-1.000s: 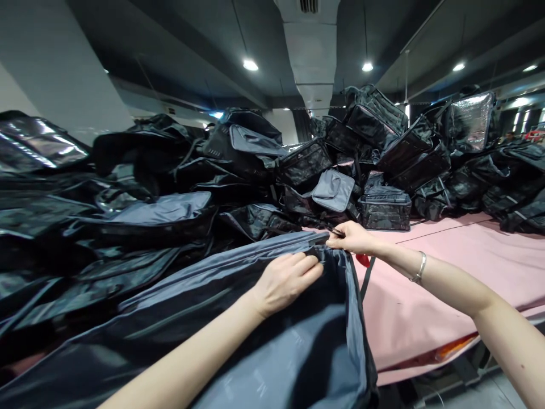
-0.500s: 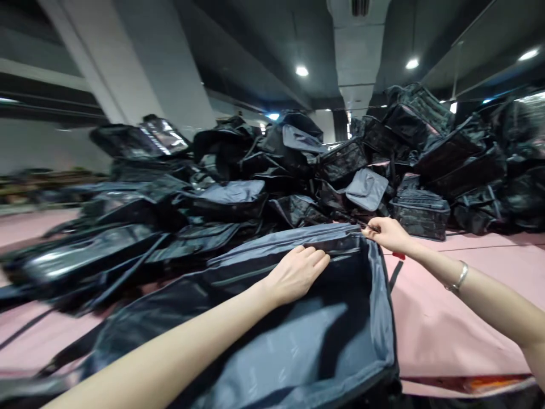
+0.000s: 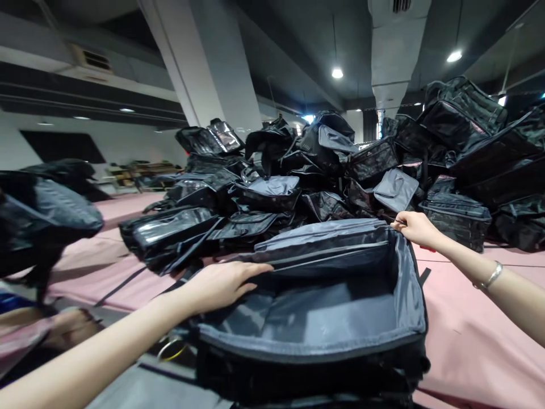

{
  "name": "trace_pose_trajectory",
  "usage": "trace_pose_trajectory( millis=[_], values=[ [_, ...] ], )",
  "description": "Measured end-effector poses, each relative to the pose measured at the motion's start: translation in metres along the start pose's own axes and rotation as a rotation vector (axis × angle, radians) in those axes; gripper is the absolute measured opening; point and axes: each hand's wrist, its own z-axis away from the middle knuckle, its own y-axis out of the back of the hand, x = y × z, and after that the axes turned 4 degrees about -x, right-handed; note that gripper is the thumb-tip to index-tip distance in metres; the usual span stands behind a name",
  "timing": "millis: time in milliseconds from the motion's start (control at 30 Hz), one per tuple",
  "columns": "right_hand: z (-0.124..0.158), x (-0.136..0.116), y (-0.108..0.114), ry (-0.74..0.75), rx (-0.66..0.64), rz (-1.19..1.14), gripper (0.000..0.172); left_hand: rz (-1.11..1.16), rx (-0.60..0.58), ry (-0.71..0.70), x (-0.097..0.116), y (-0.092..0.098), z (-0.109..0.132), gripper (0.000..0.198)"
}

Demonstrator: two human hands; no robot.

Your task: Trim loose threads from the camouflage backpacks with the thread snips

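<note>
Dark bags (image 3: 272, 190) lay heaped along the far side of the pink table (image 3: 464, 318); a black bag (image 3: 306, 353), its mouth wide, sat at the near edge. The right hand (image 3: 415, 228), arm outstretched, pinched its far right corner. The left hand (image 3: 227, 282), palm down, fingers loosely extended, was unclenched over its left end; half a second earlier it had been by the middle of the far rim. Pale marks on the lining (image 3: 332, 318), visible then, could not be made out.

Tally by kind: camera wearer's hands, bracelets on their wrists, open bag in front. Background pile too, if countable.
Left hand, right hand: 2
Bracelet: 1
Open bag: 1
Total: 4
Piled bags: overlap too much to count, excluded.
</note>
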Motion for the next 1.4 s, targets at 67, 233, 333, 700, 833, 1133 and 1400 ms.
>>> trace_pose_trajectory(
  millis=[67,233,333,700,833,1133,1400],
  values=[
    [0.0,-0.003,0.002,0.023,-0.036,0.003,0.018,0.061,0.135,-0.047,-0.005,-0.004,0.008,0.038],
    [0.011,-0.018,0.009,0.203,-0.007,0.091,0.013,0.14,0.549,-0.026,-0.001,0.004,0.002,0.034],
    [0.017,-0.038,0.008,0.413,-0.003,0.171,0.021,0.335,0.416,0.137,0.002,0.013,-0.005,0.032],
    [-0.034,-0.077,-0.001,0.376,-0.381,-0.027,0.01,0.588,0.196,0.289,-0.003,0.023,0.005,0.044],
    [-0.04,-0.082,0.004,0.357,-0.473,-0.082,0.011,0.457,0.329,0.211,0.006,0.036,-0.007,0.036],
    [-0.036,-0.085,0.007,0.336,-0.498,-0.096,0.009,0.39,0.35,-0.117,0.083,0.057,-0.063,0.037],
    [-0.014,-0.094,-0.001,0.403,-0.123,0.102,0.027,0.52,0.166,0.076,0.081,0.052,-0.077,0.038]
  ],
)
